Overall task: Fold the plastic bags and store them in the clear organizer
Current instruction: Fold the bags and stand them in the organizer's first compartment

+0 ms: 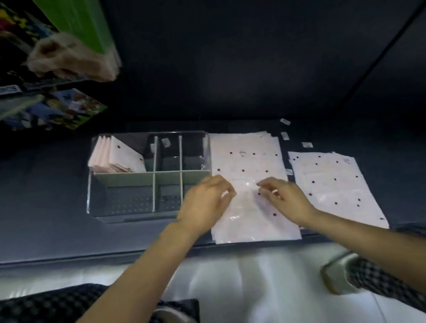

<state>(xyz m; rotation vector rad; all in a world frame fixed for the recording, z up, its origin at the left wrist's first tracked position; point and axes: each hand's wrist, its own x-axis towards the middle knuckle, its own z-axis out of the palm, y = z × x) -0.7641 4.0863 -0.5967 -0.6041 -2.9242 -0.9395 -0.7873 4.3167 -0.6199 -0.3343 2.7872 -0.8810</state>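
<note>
A stack of flat clear plastic bags (246,157) with black dots lies on the dark table in front of me. My left hand (206,202) and my right hand (285,198) are both over the middle of the top bag, fingers curled and pinching its film. To the right lies a second stack of dotted bags (333,182). Left of the hands stands the clear organizer (118,182) with green dividers. Several folded bags (118,156) stand upright in its back left compartment.
Small clear scraps (284,135) lie between and behind the two stacks. Colourful boxes (60,112) and a green box (78,14) sit at the far left. The table's front edge (84,255) runs just below the stacks; my knees and shoes are beneath it.
</note>
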